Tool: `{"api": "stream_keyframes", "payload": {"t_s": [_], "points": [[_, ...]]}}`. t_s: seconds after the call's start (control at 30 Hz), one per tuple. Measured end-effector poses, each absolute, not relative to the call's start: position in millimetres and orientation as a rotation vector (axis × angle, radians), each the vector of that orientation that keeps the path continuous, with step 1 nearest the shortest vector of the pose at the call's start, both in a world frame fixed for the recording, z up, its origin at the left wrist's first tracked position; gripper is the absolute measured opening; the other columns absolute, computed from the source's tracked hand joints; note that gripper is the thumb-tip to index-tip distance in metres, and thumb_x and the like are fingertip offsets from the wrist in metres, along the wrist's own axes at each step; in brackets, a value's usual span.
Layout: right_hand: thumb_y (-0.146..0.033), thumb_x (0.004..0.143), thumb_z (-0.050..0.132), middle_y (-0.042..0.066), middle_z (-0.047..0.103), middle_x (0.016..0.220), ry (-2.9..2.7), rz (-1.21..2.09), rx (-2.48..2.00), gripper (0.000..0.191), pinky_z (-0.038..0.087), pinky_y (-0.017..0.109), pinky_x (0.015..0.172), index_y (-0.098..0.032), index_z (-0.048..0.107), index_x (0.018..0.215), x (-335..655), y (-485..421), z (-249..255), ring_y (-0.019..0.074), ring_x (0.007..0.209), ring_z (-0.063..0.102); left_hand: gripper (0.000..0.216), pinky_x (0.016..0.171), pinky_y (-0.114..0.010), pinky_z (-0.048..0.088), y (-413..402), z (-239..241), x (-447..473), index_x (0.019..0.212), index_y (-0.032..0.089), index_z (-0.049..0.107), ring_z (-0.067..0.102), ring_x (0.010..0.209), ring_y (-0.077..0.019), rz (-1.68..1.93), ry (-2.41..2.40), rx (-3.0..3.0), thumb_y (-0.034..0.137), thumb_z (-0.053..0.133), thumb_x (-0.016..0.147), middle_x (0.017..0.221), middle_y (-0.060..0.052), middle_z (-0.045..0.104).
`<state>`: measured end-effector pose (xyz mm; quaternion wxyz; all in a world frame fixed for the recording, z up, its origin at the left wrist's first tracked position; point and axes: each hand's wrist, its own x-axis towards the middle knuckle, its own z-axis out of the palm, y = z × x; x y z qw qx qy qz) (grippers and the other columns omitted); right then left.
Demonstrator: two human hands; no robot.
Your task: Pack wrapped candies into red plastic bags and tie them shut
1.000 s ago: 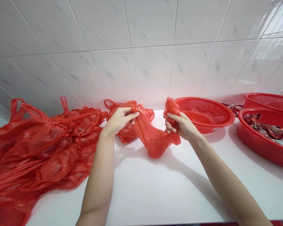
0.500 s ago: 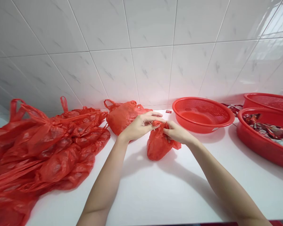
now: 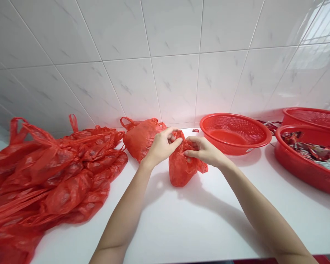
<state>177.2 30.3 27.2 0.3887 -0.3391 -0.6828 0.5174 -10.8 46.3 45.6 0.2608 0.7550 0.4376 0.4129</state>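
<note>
Closer together than a second ago, left grip and right grip, turned inward, pinch the red bag beneath them.

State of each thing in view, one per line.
Held bag: upright, top gathered
Left hand: gripping it
Right hand: gripping it
Bag near wall: bulging
Bag pile: heaped, crumpled
Round basket: upright
Front right basket: upright, holding packets
Back right basket: upright, partly hidden
Small red piece: lying flat
</note>
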Motion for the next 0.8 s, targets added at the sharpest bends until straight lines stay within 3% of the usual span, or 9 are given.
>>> {"api": "stream_keyframes", "payload": {"t_s": [0.1, 0.17, 0.27, 0.43, 0.5, 0.6, 0.67, 0.8], "points": [[-0.018, 0.076, 0.072, -0.004, 0.065, 0.073, -1.679, 1.384, -0.809, 0.032, 0.056, 0.033, 0.071, -0.021, 0.054, 0.102, 181.6, 33.2, 25.7, 0.0172, 0.069, 0.07, 0.02, 0.06, -0.026, 0.037, 46.7, 46.7, -12.5, 0.098, 0.023, 0.059, 0.046, 0.055, -0.0121, 1.114, 1.19, 1.969, 0.031, 0.068, 0.082, 0.058, 0.008, 0.05], [-0.016, 0.076, 0.072, -0.005, 0.066, 0.074, -1.665, 1.406, -0.786, 0.036, 0.057, 0.033, 0.073, -0.022, 0.05, 0.105, 183.6, 34.6, 24.3, 0.0168, 0.071, 0.071, 0.019, 0.059, -0.025, 0.036, 46.1, 47.7, -12.7, 0.088, 0.023, 0.056, 0.045, 0.056, -0.0114, 1.131, 1.15, 1.919, 0.032, 0.07, 0.08, 0.06, 0.007, 0.05], [-0.015, 0.077, 0.07, -0.004, 0.067, 0.076, -1.685, 1.365, -0.776, 0.031, 0.056, 0.032, 0.073, -0.022, 0.05, 0.099, 184.5, 36.1, 22.1, 0.0162, 0.072, 0.071, 0.024, 0.061, -0.026, 0.038, 46.1, 48.1, -12.0, 0.076, 0.02, 0.056, 0.047, 0.059, -0.0112, 1.132, 1.081, 1.879, 0.037, 0.074, 0.077, 0.065, 0.005, 0.055], [-0.015, 0.077, 0.068, 0.002, 0.071, 0.081, -1.753, 1.17, -0.807, 0.011, 0.057, 0.032, 0.072, -0.019, 0.06, 0.084, 182.9, 36.6, 22.3, 0.0183, 0.077, 0.072, 0.018, 0.062, -0.027, 0.039, 47.8, 45.7, -10.8, 0.084, 0.018, 0.071, 0.05, 0.063, -0.0135, 1.104, 1.095, 1.88, 0.035, 0.071, 0.078, 0.066, 0.002, 0.058], [-0.016, 0.077, 0.067, 0.003, 0.07, 0.08, -1.782, 1.083, -0.818, 0.004, 0.057, 0.032, 0.07, -0.017, 0.066, 0.08, 182.1, 36.4, 23.2, 0.0185, 0.076, 0.071, 0.016, 0.062, -0.028, 0.038, 47.3, 45.4, -10.2, 0.078, 0.018, 0.071, 0.051, 0.065, -0.0142, 1.084, 1.09, 1.903, 0.033, 0.068, 0.081, 0.066, 0.001, 0.058], [-0.016, 0.077, 0.066, 0.003, 0.071, 0.079, -1.802, 0.979, -0.838, 0.007, 0.056, 0.031, 0.069, -0.018, 0.072, 0.081, 181.4, 36.0, 24.0, 0.0185, 0.075, 0.07, 0.037, 0.056, -0.029, 0.031, 45.3, 46.7, -10.1, 0.055, 0.018, 0.056, 0.041, 0.057, -0.0123, 0.965, 1.083, 1.924, 0.038, 0.06, 0.086, 0.057, 0.002, 0.047], [-0.016, 0.077, 0.066, 0.003, 0.072, 0.079, -1.802, 0.953, -0.832, 0.009, 0.056, 0.032, 0.07, -0.018, 0.074, 0.081, 181.6, 35.8, 24.3, 0.0188, 0.076, 0.07, 0.045, 0.055, -0.03, 0.028, 45.2, 47.7, -11.1, 0.05, 0.019, 0.049, 0.035, 0.054, -0.0117, 0.859, 1.039, 1.861, 0.043, 0.056, 0.088, 0.054, 0.003, 0.04], [-0.016, 0.077, 0.065, 0.004, 0.074, 0.081, -1.833, 0.968, -0.785, 0.013, 0.056, 0.032, 0.071, -0.019, 0.075, 0.082, 183.5, 35.4, 26.1, 0.0191, 0.077, 0.069, 0.039, 0.062, -0.03, 0.034, 51.1, 45.7, -14.9, 0.05, 0.019, 0.055, 0.041, 0.06, -0.0135, 0.653, 0.887, 1.766, 0.042, 0.065, 0.08, 0.056, 0.002, 0.047]]}}
